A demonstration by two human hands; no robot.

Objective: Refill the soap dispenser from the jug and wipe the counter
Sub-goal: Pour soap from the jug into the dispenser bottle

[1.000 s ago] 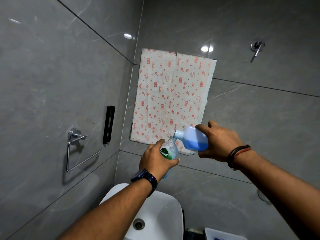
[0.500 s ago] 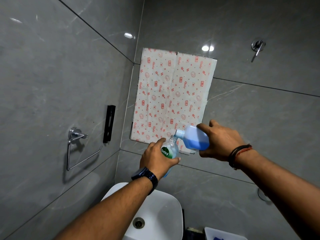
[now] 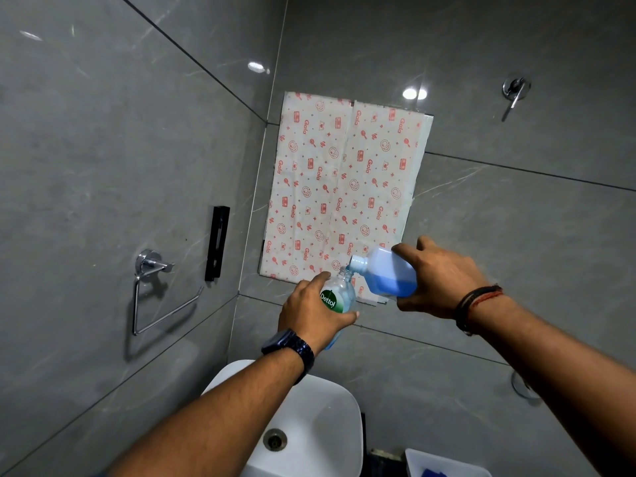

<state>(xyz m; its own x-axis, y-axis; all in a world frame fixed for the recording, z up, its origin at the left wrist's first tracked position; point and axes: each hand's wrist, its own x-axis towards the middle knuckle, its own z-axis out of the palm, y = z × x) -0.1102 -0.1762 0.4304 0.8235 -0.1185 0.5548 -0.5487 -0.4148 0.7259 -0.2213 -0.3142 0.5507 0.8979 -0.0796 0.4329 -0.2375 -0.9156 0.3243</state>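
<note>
Right now the pour is happening over the white basin, so drips are landing somewhere harmless. L hand is gripping the clear Dettol dispenser bottle w/ neck tilted up toward the jug; R hand is clasping the pale blue refill jug, tipped nearly flat, spout touching or just above the bottle mouth, can't tell which. Best approach imo: keeping mouths aligned, tipping slowly, watching the level rising. Behind, printed paper is covering the tiled wall.

1 head cam, looking fwd and down, close over sink
</note>
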